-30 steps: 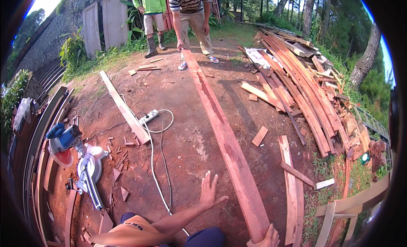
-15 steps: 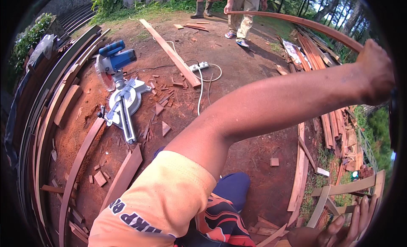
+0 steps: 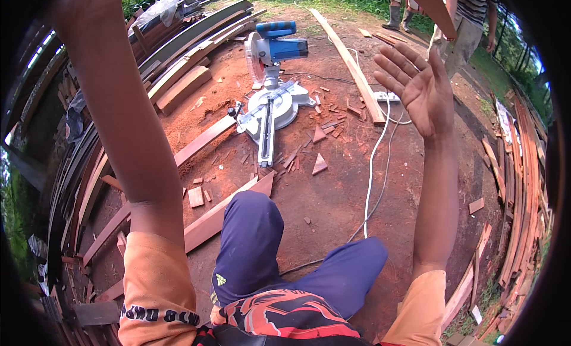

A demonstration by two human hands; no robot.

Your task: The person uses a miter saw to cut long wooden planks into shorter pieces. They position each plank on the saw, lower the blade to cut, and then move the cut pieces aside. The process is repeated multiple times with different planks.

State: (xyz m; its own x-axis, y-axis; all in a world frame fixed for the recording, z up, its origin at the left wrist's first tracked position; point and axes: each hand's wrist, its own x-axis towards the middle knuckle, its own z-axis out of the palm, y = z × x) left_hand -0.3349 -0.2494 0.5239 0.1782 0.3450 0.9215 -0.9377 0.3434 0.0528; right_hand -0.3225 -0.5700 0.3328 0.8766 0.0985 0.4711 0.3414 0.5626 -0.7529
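Note:
My left arm reaches up past the saw to the upper left corner. There my left hand [image 3: 83,4] is cut off by the picture's edge, its fingers hidden. My right hand [image 3: 421,90] is raised on the right, palm showing, fingers stretched out and holding nothing. Just above its fingertips, the end of a reddish wooden plank [image 3: 437,13] comes down from the top edge, in front of another person [image 3: 467,31]. What holds the plank is out of sight. Between my arms stands a blue and white mitre saw [image 3: 276,96] on the ground.
A board [image 3: 223,212] lies by my left knee. Beyond the saw is a long plank [image 3: 348,66], beside a white power strip [image 3: 386,97] with cables [image 3: 375,167]. Timber stacks line the left [image 3: 184,87] and right [image 3: 520,185]. Offcuts [image 3: 320,163] and sawdust litter the soil.
My view has swung right to left. My left hand, earlier closed round the long plank at the right, is now at the upper left. My right hand has risen from the lower right, open.

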